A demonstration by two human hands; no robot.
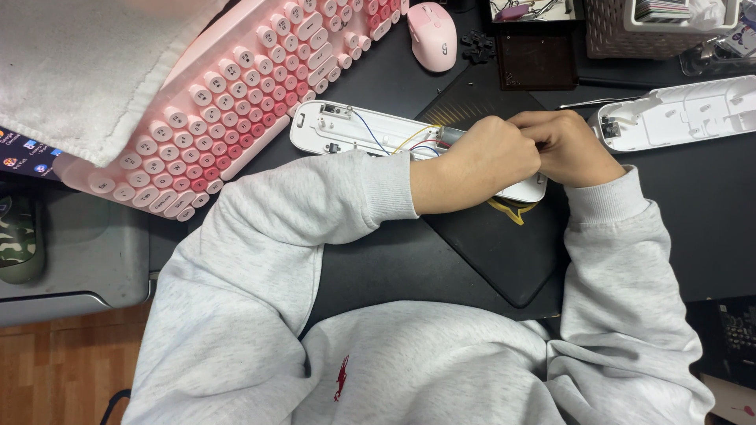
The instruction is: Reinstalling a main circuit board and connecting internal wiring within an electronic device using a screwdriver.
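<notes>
A black desk (394,260) is filling most of the view, with a dark square mat (504,252) lying on it at an angle and a strip of wooden floor (55,362) showing at the lower left beside a grey cabinet top (87,260). A pink keyboard with round keys (244,94) is slanting across the upper left, a white towel (87,63) is draping over its far end, and a pink mouse (432,35) is sitting just beyond it. Along the back edge, a pale woven basket (622,35) is holding a white box, and a small dark brown tray (537,59) is resting beside it. At the far left, small round coloured stickers (24,153) are peeking out from under the towel. The person, wearing a light grey sweatshirt, is working both hands together over the mat. The left hand (488,161) is curling shut around the right end of an opened white plastic casing (354,130), whose blue, yellow and red wires (402,142) are running into the grip. The right hand (567,145) is pressing against the left with its fingers folded in; what it is pinching is hidden. A second white casing half (677,114) is lying apart at the right.
</notes>
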